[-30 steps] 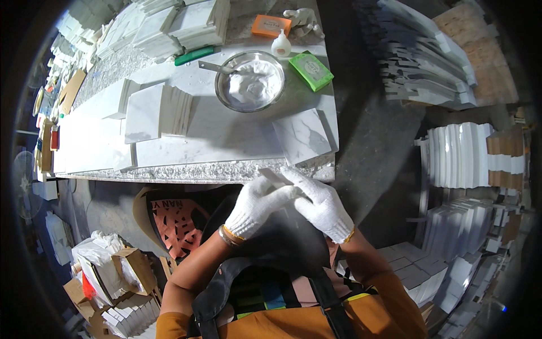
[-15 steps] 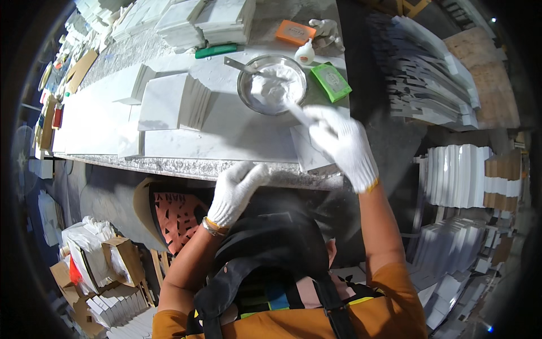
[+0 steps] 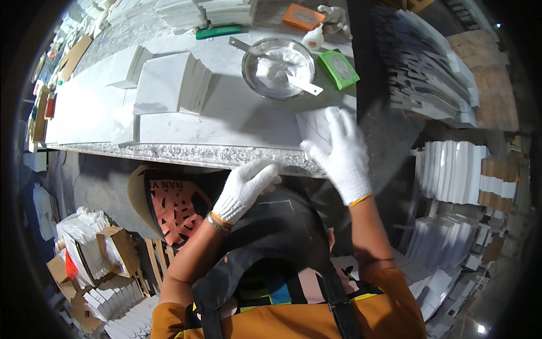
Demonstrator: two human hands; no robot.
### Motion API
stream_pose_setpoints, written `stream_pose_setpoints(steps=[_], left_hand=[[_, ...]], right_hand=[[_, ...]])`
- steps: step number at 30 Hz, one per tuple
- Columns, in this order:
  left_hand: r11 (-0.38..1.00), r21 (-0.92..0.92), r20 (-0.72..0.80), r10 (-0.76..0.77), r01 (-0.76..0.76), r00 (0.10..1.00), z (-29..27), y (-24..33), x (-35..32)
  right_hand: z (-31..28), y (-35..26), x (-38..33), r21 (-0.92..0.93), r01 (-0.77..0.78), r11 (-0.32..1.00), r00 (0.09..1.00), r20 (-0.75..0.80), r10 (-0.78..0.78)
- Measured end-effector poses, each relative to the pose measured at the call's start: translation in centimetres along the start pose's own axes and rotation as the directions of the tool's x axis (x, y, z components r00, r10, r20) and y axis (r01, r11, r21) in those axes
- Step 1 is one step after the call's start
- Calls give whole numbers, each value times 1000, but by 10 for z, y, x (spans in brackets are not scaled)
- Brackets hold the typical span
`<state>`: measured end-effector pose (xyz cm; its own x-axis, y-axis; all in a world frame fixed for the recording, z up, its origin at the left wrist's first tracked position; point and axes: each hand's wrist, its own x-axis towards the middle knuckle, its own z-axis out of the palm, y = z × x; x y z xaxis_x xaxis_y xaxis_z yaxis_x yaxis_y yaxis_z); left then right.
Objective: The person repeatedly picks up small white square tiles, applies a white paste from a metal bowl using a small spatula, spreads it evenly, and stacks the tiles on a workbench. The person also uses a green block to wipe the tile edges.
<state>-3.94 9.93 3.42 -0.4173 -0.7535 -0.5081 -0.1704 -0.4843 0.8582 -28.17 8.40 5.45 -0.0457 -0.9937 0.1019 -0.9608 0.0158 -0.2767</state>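
Note:
My right hand (image 3: 343,158), in a white knit glove, reaches over a white veined marble tile (image 3: 314,124) near the table's front right corner. Its fingers are stretched out and hold nothing; whether they touch the tile I cannot tell. My left hand (image 3: 247,189), also gloved, is just in front of the table edge with its fingers curled together and nothing visible in them. Beyond the tile stands a steel bowl (image 3: 247,85) of white paste (image 3: 272,72). Two flat-handled spatulas lean in it, one (image 3: 305,85) toward me and another (image 3: 245,45) at the far left rim.
Right of the bowl lie a green box (image 3: 339,69), a small white bottle (image 3: 313,38) and an orange box (image 3: 303,17). A crumpled glove (image 3: 334,20) lies behind. Stacked white tiles (image 3: 161,85) and a green bar-shaped object (image 3: 219,31) are to the left. Stone slabs (image 3: 432,73) stand right of the table.
My right hand has let go of the spatula, which now rests in the bowl, and has moved down toward the tile with fingers spread. My left hand has barely moved.

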Motion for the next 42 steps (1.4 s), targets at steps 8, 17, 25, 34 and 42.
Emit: stream_pose_setpoints(steps=[8,17,25,34,42], left_hand=[[990,-140,31,17,-12,999,7,18,7],[740,-664,299,126,112,946,41,26,13],[701,-690,386,147,180,911,40,-14,21],[704,-678,450,169,212,877,40,-15,14],[508,-827,328,90,240,940,34,9,1]], right_hand=[[3,-6,-4,59,-46,997,999,28,44],[-21,-28,-59,354,147,924,989,-51,-138],[-35,6,-51,735,-100,670,989,-1,148],[-38,10,-64,882,-358,307,930,308,200],[-28,8,-69,880,-353,317,934,315,166]])
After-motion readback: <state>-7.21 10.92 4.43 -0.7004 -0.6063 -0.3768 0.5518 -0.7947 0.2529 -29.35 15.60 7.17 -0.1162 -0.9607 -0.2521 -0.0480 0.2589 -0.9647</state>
